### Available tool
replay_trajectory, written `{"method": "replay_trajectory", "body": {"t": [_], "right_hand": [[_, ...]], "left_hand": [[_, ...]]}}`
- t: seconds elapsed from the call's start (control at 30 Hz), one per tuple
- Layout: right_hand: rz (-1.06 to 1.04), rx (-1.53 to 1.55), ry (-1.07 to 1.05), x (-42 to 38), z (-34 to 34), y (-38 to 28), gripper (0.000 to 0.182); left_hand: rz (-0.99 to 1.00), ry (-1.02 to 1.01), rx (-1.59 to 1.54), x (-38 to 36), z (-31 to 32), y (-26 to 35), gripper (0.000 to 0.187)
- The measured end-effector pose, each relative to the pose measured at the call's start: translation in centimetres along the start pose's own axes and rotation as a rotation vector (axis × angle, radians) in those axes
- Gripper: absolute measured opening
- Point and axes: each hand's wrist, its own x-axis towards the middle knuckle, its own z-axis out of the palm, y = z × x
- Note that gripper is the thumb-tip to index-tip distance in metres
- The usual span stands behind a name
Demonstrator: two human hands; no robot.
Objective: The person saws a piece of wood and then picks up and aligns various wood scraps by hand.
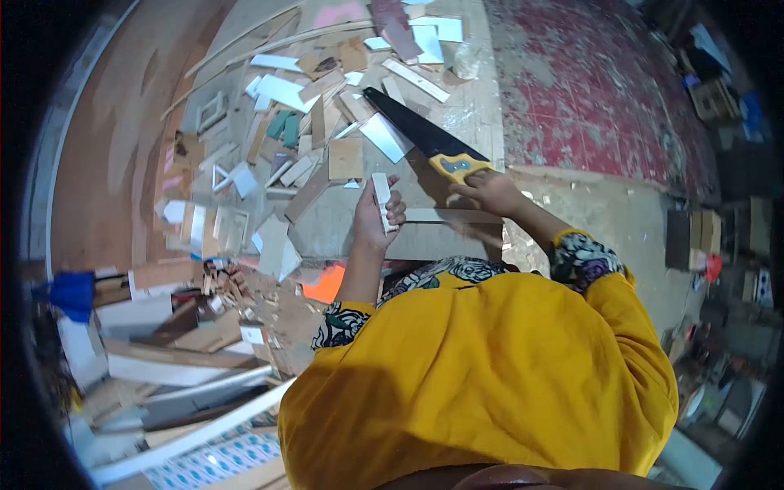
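Note:
My right hand (492, 193) grips the yellow handle of a handsaw (408, 124), whose dark blade points forward and to the left over the wood scraps. In my left hand (377, 216) is a short, pale wood block (382, 200), held nearly upright with the fingers wrapped round it. The block and the saw are apart. Just ahead of my left hand lies a square, light brown board piece (345, 158). A white offcut (386, 137) lies beside the saw blade. Between my hands a pale wood strip (453, 216) runs along the near side of the work surface.
Several wood and white board offcuts (282, 91) are scattered over the work surface ahead and left. A worn red panel (588, 98) lies to the right. Stacked boards (175, 363) and an orange piece (325, 282) are at the lower left. Boxes (704, 235) stand far right.

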Motion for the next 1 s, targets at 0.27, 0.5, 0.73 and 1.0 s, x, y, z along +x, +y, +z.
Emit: {"method": "replay_trajectory", "body": {"t": [0.27, 0.5, 0.73, 1.0], "right_hand": [[0.08, -0.144, -0.021, 5.6, 1.6, 2.0, 0.037], [0.264, 0.165, -0.32, -0.3, 3.4, -3.7, 0.046], [0.35, 0.241, -0.26, 2.0, 2.5, -4.7, 0.022], [0.529, 0.696, -0.179, 5.2, 1.0, -4.1, 0.019]], "left_hand": [[0.199, 0.403, -0.091, -4.1, -4.2, -5.9, 0.037], [0.353, 0.381, 0.046, 0.2, -7.6, 0.8, 0.022], [0.294, 0.759, 0.745, 12.4, -0.3, 15.5, 0.044], [0.709, 0.399, 1.375, 10.4, -1.7, 19.9, 0.046]]}}
